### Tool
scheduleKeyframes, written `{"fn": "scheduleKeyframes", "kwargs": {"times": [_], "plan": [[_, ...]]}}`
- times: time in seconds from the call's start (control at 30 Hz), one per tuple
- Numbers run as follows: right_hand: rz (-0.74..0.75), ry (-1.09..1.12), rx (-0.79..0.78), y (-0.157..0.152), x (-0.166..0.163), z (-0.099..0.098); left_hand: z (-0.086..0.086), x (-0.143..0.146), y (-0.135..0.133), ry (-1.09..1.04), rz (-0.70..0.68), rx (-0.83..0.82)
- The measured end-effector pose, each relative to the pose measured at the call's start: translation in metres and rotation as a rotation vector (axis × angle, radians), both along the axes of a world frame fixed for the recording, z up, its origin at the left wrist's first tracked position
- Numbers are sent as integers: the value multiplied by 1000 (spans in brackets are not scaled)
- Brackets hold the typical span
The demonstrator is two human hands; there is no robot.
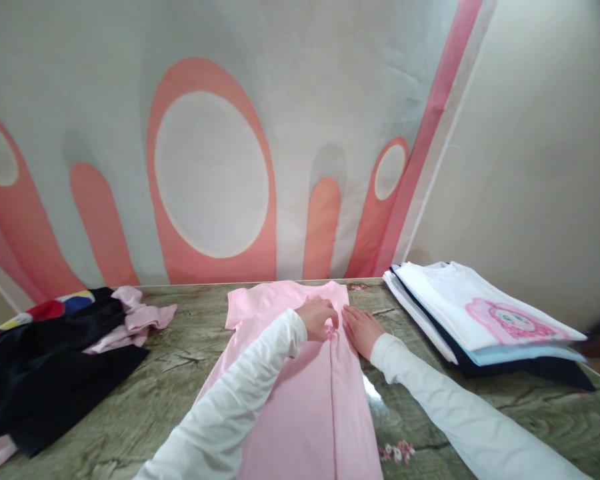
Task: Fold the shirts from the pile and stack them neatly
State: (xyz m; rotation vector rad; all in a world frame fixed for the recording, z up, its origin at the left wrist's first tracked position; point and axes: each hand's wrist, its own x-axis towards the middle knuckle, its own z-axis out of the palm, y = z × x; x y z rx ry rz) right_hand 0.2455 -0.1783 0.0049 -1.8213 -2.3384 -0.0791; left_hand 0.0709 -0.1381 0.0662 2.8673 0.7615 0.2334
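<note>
A pink short-sleeved T-shirt (305, 413) lies spread on the table, its neck end toward the wall and its lower end running out of the frame. A long crease or fold edge runs down its right part. My left hand (317, 319) has its fingers bent together on a pinch of the pink cloth near the upper right. Beside it, my right hand (363, 331) lies flat with outstretched fingers at the shirt's right edge. Only that shirt's left sleeve is plainly visible; the right sleeve cannot be made out.
On the right is a stack of folded shirts, topped by a white shirt (440, 300) with a pink print. A loose heap of black clothes (75, 360) with pink and multicoloured pieces lies left. The wood-patterned table (190, 373) meets a decorated wall (295, 100) at the back.
</note>
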Motion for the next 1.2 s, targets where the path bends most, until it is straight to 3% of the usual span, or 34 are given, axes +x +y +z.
{"fn": "scheduleKeyframes", "kwargs": {"times": [0.17, 0.5, 0.87, 1.2], "plan": [[-3, 11, -20, 1, 0, -1, -9, 1, 0, 80, 10, 37], [-21, 20, -47, 0, 0, 1, 13, -2, -10, 166, 81, 50], [-15, 27, -37, 0, 1, 0, -6, -6, -4, 121, 123, 126], [2, 12, -11, 0, 1, -1, 0, 0, -4, 201, 155, 195]]}}
